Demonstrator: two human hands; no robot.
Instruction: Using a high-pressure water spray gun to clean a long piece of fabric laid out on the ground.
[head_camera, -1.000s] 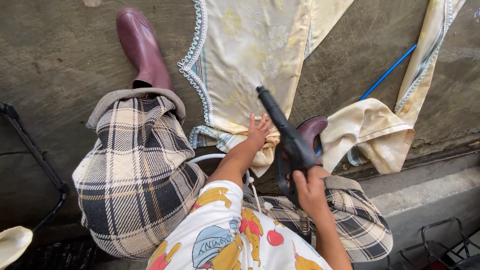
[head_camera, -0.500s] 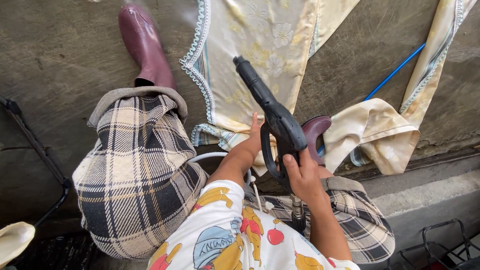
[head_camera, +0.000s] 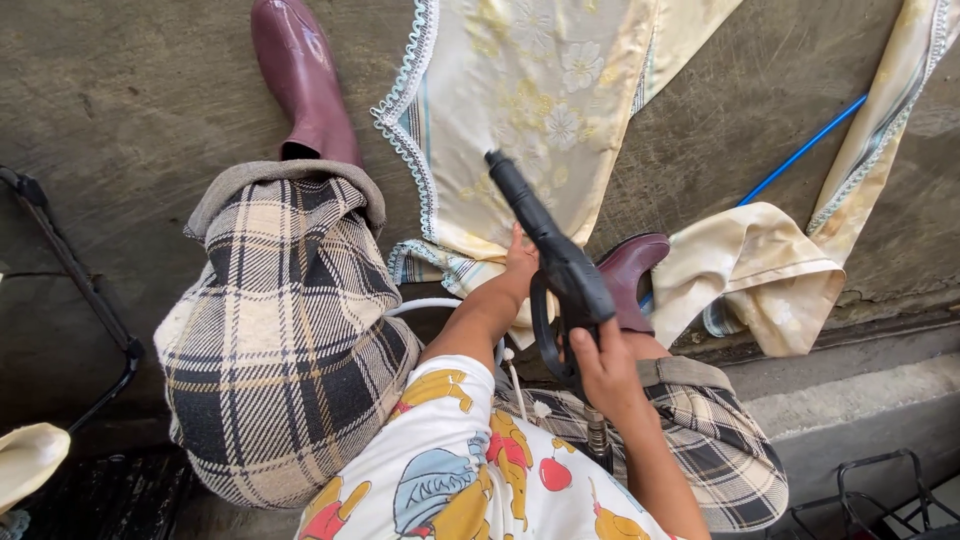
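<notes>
- While the black spray gun (head_camera: 555, 262) is gripped in the right hand (head_camera: 602, 372), its nozzle is aimed at the floral cloth (head_camera: 520, 110) spread on the concrete floor (head_camera: 130, 110).
- The cloth's near edge is pinned flat by the left hand (head_camera: 520, 262), fingers spread.
- Yellowish staining is seen across the cloth, so much washing is judged left.

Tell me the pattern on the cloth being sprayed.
Pale yellow cloth with white flowers and a blue-white lace trim, seen in the head view.

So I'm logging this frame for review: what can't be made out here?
- Left hand: fingers hidden behind the spray gun, head view.
- Gun's hose: hidden by the right hand and lap.
- Cloth: cut off by the top edge.
- Blue pipe: lower end hidden under crumpled fabric.
</notes>
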